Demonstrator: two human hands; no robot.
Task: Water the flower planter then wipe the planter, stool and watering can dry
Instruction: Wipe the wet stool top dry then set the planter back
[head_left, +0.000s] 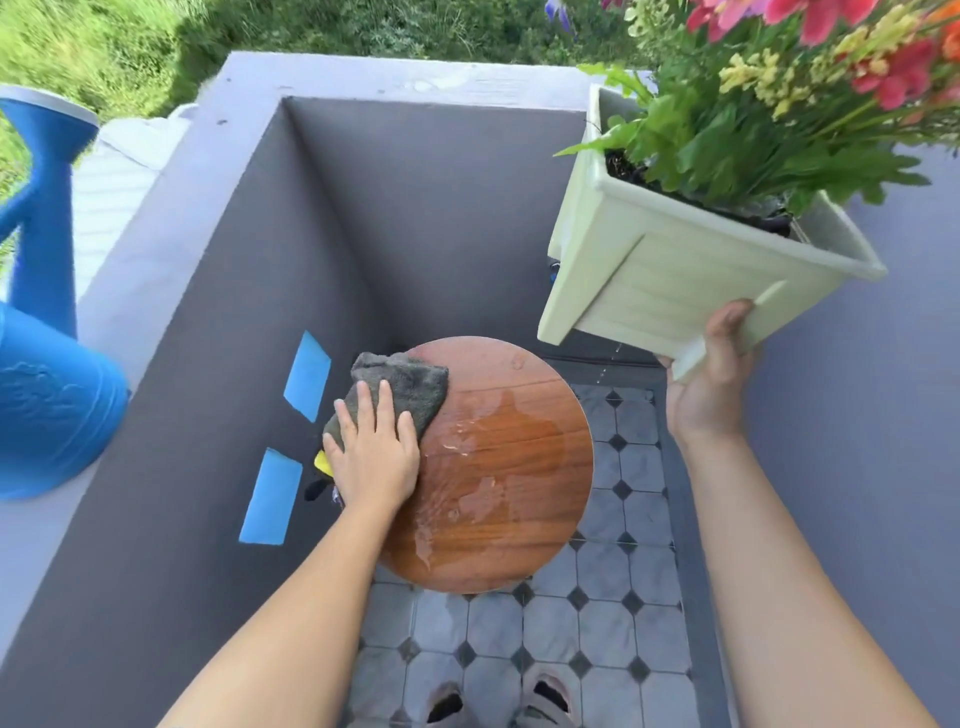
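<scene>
A round wooden stool (514, 499) stands in the balcony corner, its top wet with puddles. My left hand (375, 452) presses a grey cloth (410, 387) flat on the stool's left edge. My right hand (711, 374) holds a pale green square planter (670, 275) by its lower corner, lifted and tilted above the stool's right side. Pink, red and yellow flowers (810, 57) fill the planter. Water drips from its base. The blue watering can (47, 353) rests on the wall ledge at far left.
Grey balcony walls (426, 208) close in the corner, with two blue tape patches (306, 374) on the left wall. The floor is grey patterned tile (597, 634). My feet in sandals (545, 701) show at the bottom. Grass lies beyond the ledge.
</scene>
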